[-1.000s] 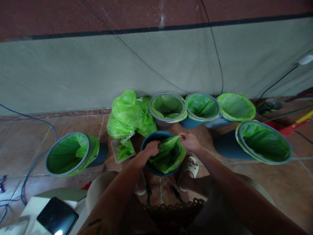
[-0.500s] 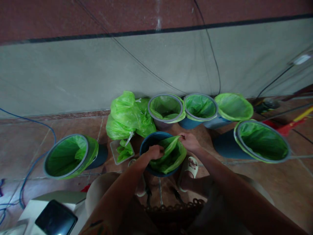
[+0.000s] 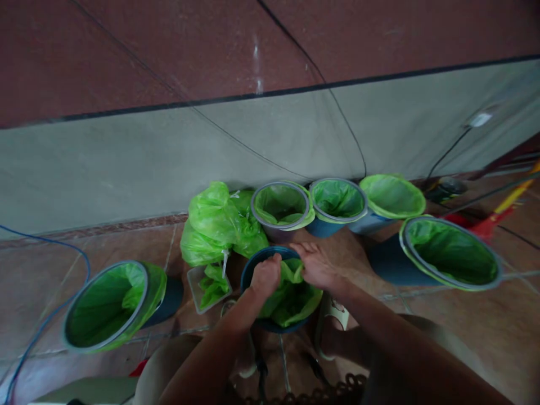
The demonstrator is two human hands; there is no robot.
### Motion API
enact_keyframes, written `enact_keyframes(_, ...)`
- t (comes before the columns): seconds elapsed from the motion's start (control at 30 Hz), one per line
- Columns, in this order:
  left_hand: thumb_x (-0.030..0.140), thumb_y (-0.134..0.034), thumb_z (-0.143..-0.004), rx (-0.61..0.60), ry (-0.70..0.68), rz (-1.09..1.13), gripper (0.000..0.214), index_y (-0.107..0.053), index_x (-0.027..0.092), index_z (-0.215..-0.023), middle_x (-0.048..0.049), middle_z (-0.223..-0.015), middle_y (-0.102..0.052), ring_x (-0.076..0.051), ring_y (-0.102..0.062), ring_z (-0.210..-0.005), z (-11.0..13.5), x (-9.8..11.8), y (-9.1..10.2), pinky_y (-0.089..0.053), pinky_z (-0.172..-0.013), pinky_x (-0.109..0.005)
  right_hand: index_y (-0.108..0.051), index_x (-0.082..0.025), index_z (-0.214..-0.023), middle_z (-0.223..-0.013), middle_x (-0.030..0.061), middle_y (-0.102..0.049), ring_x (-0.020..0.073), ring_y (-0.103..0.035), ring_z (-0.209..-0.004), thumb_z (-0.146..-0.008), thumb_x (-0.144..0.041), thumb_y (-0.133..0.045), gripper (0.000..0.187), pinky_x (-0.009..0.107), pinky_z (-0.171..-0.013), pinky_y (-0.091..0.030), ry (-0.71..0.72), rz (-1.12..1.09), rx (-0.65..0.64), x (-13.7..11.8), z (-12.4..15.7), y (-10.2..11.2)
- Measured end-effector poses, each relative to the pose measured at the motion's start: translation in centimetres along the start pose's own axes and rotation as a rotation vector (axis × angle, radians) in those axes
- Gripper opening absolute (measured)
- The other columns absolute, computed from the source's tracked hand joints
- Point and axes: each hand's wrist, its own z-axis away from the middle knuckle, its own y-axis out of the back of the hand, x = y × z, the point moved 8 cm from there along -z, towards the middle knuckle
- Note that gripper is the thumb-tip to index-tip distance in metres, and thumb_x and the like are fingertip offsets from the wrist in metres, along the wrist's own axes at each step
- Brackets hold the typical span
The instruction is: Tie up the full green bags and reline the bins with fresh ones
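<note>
A blue bin [image 3: 250,264] stands on the floor between my feet, with a green plastic bag [image 3: 291,304] loosely inside it. My left hand [image 3: 266,275] is closed on the bag at the bin's left side, thumb on top. At the far right rim, my right hand [image 3: 316,269] has its fingers stretched out and apart, and its thumb side touches a raised fold of the bag. Part of the bag's edge is hidden behind my hands.
Lined bins stand around: one tilted bin [image 3: 107,306] at left, another bin [image 3: 451,253] at right, several along the wall. Tied green bags [image 3: 215,225] sit behind a clear tray [image 3: 194,289] of folded bags. A blue cable [image 3: 46,312] crosses the left floor.
My right hand has gone from pinching the bag's edge to stretched fingers at the far rim. My left hand has risen out of the bin's mouth. The view has tilted upward.
</note>
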Motion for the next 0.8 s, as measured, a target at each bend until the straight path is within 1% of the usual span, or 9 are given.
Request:
enact_keyframes(0.1,0.020,-0.028,-0.098,-0.002,-0.048,-0.023,0.032,-0.053,0.017,-0.118,-0.0102,-0.103,-0.070,-0.021,-0.069,-0.094,0.5,0.9,0.0,-0.050,-0.078,-0.028,-0.048,-0.020,-0.138,-0.134,0.0122,-0.058,0.0270,-0.051,-0.124,-0.071,-0.009,-0.056,0.068,0.044,-0.107,-0.033,0.132,-0.121,-0.127,-2.3,0.1,-1.5)
enact_keyframes(0.23,0.021,-0.029,-0.098,-0.013,0.024,-0.099,0.030,-0.055,0.017,-0.114,-0.0105,-0.101,-0.070,-0.022,-0.069,-0.093,0.6,-0.2,0.4,-0.050,-0.075,-0.029,-0.042,-0.016,-0.143,-0.137,0.0158,-0.056,0.0278,-0.054,-0.125,-0.072,-0.013,-0.060,0.073,0.041,-0.107,-0.037,0.088,-0.278,-0.236,-2.4,0.0,-2.7)
enact_keyframes(0.3,0.022,-0.030,-0.099,-0.024,0.052,-0.128,0.029,-0.056,0.017,-0.111,-0.0108,-0.100,-0.071,-0.023,-0.069,-0.094,0.5,-0.9,0.7,-0.050,-0.075,-0.030,-0.041,-0.014,-0.144,-0.141,0.0175,-0.053,0.0295,-0.053,-0.126,-0.069,-0.021,-0.069,0.080,0.039,-0.105,-0.040,0.089,-0.344,-0.262,-2.4,0.0,-2.7)
enact_keyframes(0.37,0.022,-0.031,-0.099,-0.029,0.065,-0.137,0.028,-0.056,0.017,-0.110,-0.0105,-0.097,-0.071,-0.023,-0.069,-0.095,0.4,-1.3,0.9,-0.049,-0.075,-0.030,-0.045,-0.012,-0.141,-0.138,0.0180,-0.055,0.0314,-0.055,-0.124,-0.064,-0.033,-0.077,0.086,0.039,-0.103,-0.043,0.096,-0.387,-0.296,-2.6,0.0,-2.5)
enact_keyframes(0.43,0.022,-0.030,-0.099,-0.029,0.075,-0.140,0.029,-0.057,0.017,-0.109,-0.0102,-0.094,-0.072,-0.023,-0.070,-0.094,0.3,-1.4,1.0,-0.049,-0.074,-0.030,-0.050,-0.012,-0.137,-0.133,0.0172,-0.060,0.0323,-0.057,-0.120,-0.063,-0.046,-0.079,0.087,0.040,-0.101,-0.045,0.098,-0.391,-0.310,-2.8,0.0,-2.3)
enact_keyframes(0.5,0.023,-0.030,-0.099,-0.023,0.076,-0.140,0.030,-0.058,0.018,-0.108,-0.0099,-0.093,-0.072,-0.023,-0.070,-0.092,0.4,-1.1,1.1,-0.048,-0.072,-0.030,-0.055,-0.012,-0.132,-0.126,0.0172,-0.064,0.0329,-0.059,-0.118,-0.067,-0.055,-0.074,0.080,0.042,-0.099,-0.046,0.071,-0.345,-0.286,-2.8,-0.1,-2.1)
enact_keyframes(0.57,0.024,-0.030,-0.099,-0.016,0.070,-0.137,0.029,-0.058,0.018,-0.106,-0.0095,-0.092,-0.072,-0.024,-0.071,-0.090,0.4,-0.8,1.1,-0.048,-0.070,-0.031,-0.061,-0.013,-0.124,-0.119,0.0175,-0.067,0.0340,-0.061,-0.114,-0.071,-0.054,-0.070,0.067,0.042,-0.095,-0.047,0.019,-0.253,-0.252,-2.6,-0.2,-2.0)
enact_keyframes(0.7,0.029,-0.031,-0.100,0.015,0.076,-0.133,0.031,-0.060,0.020,-0.104,-0.0085,-0.087,-0.073,-0.023,-0.071,-0.086,0.5,-0.7,1.5,-0.046,-0.067,-0.029,-0.071,-0.014,-0.100,-0.102,0.0168,-0.073,0.0317,-0.068,-0.102,-0.083,-0.034,-0.059,0.029,0.037,-0.084,-0.052,-0.048,-0.088,-0.222,-2.6,-0.3,-1.9)
enact_keyframes(0.8,0.033,-0.033,-0.100,0.054,0.103,-0.144,0.032,-0.062,0.021,-0.102,-0.0088,-0.086,-0.073,-0.023,-0.071,-0.085,0.6,-1.3,2.0,-0.045,-0.068,-0.029,-0.074,-0.014,-0.092,-0.093,0.0155,-0.075,0.0288,-0.071,-0.095,-0.085,-0.023,-0.053,0.024,0.032,-0.078,-0.053,-0.085,-0.059,-0.198,-2.1,-0.7,-1.7)
